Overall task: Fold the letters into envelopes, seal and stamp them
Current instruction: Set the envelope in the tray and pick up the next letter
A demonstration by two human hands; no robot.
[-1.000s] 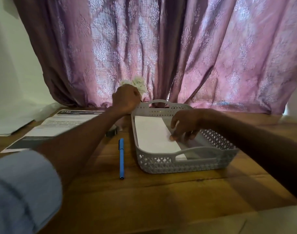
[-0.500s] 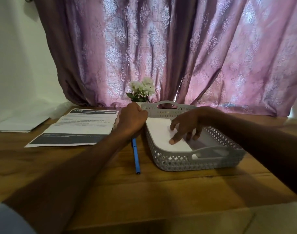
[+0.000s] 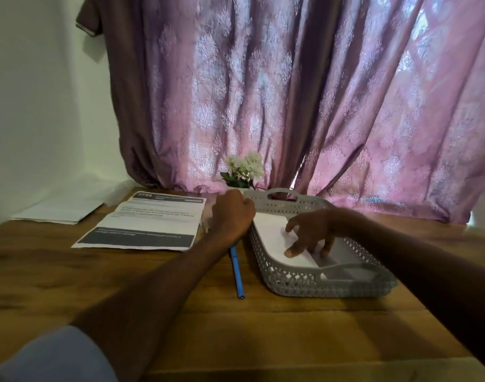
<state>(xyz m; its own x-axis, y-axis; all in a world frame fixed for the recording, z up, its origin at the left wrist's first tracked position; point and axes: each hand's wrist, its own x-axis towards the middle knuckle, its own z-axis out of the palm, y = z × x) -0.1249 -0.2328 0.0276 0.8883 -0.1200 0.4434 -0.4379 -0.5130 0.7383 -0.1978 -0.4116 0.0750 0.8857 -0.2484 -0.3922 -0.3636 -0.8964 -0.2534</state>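
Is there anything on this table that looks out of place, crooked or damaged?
Nothing stands out. The letter lies flat and unfolded, the pen lies beside the basket, and the right hand rests its fingers on the white paper inside. What the left hand holds, if anything, is hidden.

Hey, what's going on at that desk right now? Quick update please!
Right hand in grey basket, fingertips on white envelopes. Left hand fisted at basket's left rim. Printed letter flat, unfolded. Blue pen beside basket.
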